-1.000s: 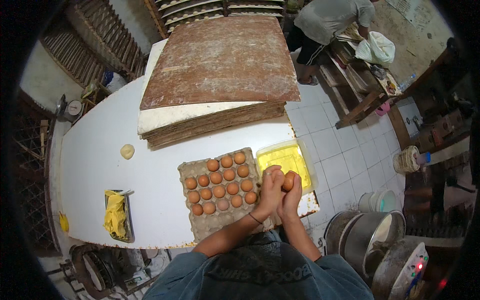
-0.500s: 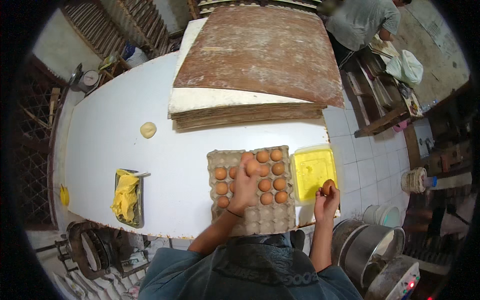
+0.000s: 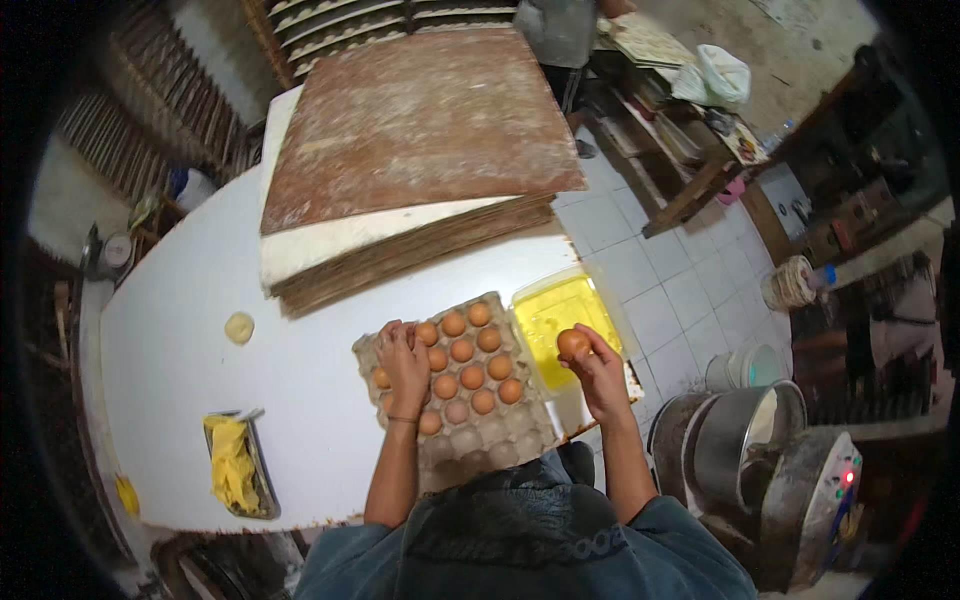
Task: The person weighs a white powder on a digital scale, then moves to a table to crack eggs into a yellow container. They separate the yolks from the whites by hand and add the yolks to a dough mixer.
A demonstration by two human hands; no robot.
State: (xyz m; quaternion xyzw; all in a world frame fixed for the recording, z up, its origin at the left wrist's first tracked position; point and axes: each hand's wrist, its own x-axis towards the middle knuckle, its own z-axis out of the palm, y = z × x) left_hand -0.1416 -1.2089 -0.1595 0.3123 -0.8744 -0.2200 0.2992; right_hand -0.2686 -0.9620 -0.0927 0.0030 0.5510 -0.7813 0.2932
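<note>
My right hand (image 3: pixel 603 378) grips a brown egg (image 3: pixel 574 344) between thumb and fingers, above a rectangular clear plastic tub (image 3: pixel 610 290) with bright yellow contents. On the white table, left of the tub, lies a grey cardboard egg tray (image 3: pixel 540 425), turned at a slant. Several brown eggs (image 3: pixel 472 377) sit in its cups, while the cups nearest me hold none. My left hand (image 3: pixel 404 365) reaches onto the tray's far left part with fingers curled downward. Whatever is under those fingers is hidden.
A stack of floury wooden boards (image 3: pixel 420 130) fills the table's far side. To the left are a dough ball (image 3: pixel 239 328) and a metal tray (image 3: pixel 268 490) of yellow fat. Steel mixing bowls (image 3: pixel 735 440) stand right of me. Another person (image 3: pixel 558 35) stands beyond the boards.
My left hand has moved toward the tray's far left part; the egg it held is no longer visible. My right hand has raised its egg over the tub. The whole view has turned.
</note>
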